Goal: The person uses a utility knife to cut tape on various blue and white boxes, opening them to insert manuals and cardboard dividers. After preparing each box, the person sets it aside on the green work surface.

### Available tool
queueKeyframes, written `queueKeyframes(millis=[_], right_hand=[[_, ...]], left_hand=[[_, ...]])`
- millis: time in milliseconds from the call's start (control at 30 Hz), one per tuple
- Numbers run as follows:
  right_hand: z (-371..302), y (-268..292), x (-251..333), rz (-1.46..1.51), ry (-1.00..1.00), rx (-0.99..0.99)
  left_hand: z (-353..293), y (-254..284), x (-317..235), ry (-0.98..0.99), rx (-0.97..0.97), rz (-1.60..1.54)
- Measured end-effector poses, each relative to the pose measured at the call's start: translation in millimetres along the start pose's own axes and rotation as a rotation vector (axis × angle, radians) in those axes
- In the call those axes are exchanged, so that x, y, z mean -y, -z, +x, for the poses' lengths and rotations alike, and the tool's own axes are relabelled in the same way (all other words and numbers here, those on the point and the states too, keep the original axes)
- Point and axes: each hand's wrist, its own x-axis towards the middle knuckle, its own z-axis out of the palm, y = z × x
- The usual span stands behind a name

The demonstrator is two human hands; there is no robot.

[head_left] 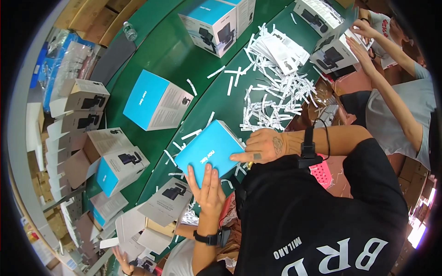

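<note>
A carton with a bright blue face sits on the green table in front of me, between my two hands. My left hand grips its near edge, fingers stretched along the blue face; the thumb is out of sight. At its right end my right hand holds the carton's edge, index finger reaching onto the blue face and the others curled. Thin white paper strips lie around the carton. An open carton with raised flaps stands near my left hand.
A pile of sticker strips and leaflets covers the table beyond my right hand. More closed cartons stand farther off. Open cartons line the left side. A co-worker's hands handle a carton at right; another person's hand shows lower left.
</note>
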Motion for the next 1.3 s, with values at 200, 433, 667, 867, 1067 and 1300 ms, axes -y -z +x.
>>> queueKeyframes(millis=[200,433,667,867,1067,1300], right_hand=[[6,7,29,0.006,-0.127,-0.059],[16,28,23,0.092,-0.17,-0.097],[27,34,36,0.217,-0.303,-0.125],[31,17,56,0.657,-0.869,-0.106],[68,34,95,0.85,-1.273,0.037],[111,62,59,1.617,-1.133,-0.434]], left_hand=[[0,17,-18,0.021,-0.028,-0.03],[10,30,-10,-0.097,-0.002,0.056],[17,33,-15,0.476,-0.509,-0.828],[-7,13,-32,0.6,-0.454,-0.723],[-8,18,-30,0.587,-0.509,-0.634],[-21,16,-43,0.46,-0.493,0.009]])
